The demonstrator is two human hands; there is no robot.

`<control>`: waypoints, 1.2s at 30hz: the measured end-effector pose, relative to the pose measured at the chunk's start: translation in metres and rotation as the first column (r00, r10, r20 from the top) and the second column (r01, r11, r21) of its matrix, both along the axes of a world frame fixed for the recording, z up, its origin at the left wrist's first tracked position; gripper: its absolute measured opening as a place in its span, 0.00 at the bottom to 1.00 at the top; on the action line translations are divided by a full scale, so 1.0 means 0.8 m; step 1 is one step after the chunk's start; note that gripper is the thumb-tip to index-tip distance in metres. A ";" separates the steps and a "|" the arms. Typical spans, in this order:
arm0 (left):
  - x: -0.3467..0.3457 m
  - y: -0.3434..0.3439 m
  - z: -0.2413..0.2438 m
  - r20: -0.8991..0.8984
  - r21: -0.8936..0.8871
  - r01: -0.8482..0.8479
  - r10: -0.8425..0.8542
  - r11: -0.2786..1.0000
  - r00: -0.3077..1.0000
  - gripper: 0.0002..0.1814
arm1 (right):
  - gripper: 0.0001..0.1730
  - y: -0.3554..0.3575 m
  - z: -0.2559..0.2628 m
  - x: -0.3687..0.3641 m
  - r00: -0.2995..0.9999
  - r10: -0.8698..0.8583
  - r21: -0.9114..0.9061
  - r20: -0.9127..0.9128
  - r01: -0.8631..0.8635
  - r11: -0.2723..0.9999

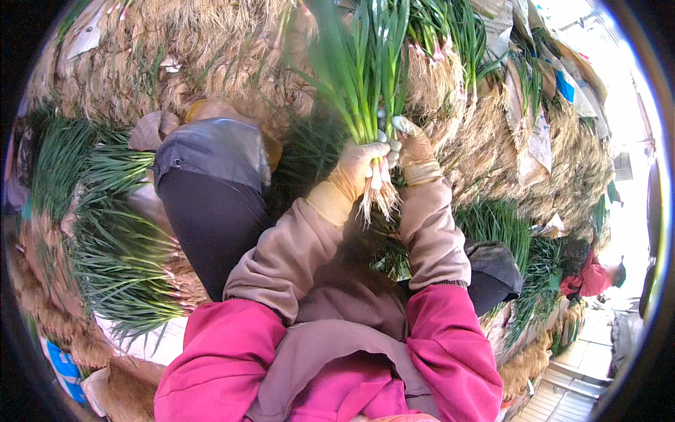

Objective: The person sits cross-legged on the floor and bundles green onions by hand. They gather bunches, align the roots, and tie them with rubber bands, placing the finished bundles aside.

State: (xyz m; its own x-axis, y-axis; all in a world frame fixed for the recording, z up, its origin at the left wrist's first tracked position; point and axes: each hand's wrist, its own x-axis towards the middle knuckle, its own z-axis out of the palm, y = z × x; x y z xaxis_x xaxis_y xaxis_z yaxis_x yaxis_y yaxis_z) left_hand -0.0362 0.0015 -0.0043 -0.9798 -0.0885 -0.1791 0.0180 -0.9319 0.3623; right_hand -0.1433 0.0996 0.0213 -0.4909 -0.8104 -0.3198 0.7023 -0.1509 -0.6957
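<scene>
A bunch of green garlic [364, 89] stands upright before me, long leaves up and pale roots hanging down. My left hand [364, 161], in a cream glove, is closed around its lower stalks. White-pink stem bases [377, 176] and stringy roots [381, 200] show below the fist. Against the same bunch, on its right side, my gloved right hand [415, 147] has its fingers curled around stalks; the bunch partly hides them. The gloves' fingertips look grey-white.
Piled rooted garlic plants [211, 58] form a bank ahead. More green garlic bundles [132, 253] lie on my left, and leafy bundles [495, 227] on my right. My covered knee [211, 153] rises at left. Another person in red [588, 277] is far right, near a tiled floor [567, 390].
</scene>
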 end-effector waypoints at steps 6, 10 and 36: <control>-0.001 -0.003 -0.004 -0.054 0.011 0.041 -0.041 0.999 0.998 0.08 | 0.12 0.003 -0.029 -0.004 0.994 -0.014 -0.130 0.112 0.029 0.991; 0.001 -0.012 -0.005 -0.039 -0.059 0.078 -0.080 0.995 0.996 0.08 | 0.05 0.000 -0.026 0.008 0.989 -0.139 -0.057 0.058 0.142 0.988; 0.006 -0.045 0.030 -0.258 0.120 -0.081 0.110 0.989 0.960 0.17 | 0.13 0.193 0.159 -0.074 0.392 -0.610 -0.208 -0.688 0.700 0.684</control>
State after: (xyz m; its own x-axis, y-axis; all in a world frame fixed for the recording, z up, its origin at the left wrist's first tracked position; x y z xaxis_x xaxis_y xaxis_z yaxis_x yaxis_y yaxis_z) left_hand -0.0316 -0.0345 0.0198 -0.9814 -0.1785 0.0706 0.1901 -0.9542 0.2308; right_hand -0.2028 0.2538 0.1488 -0.9504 -0.1265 0.2840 -0.2458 -0.2532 -0.9356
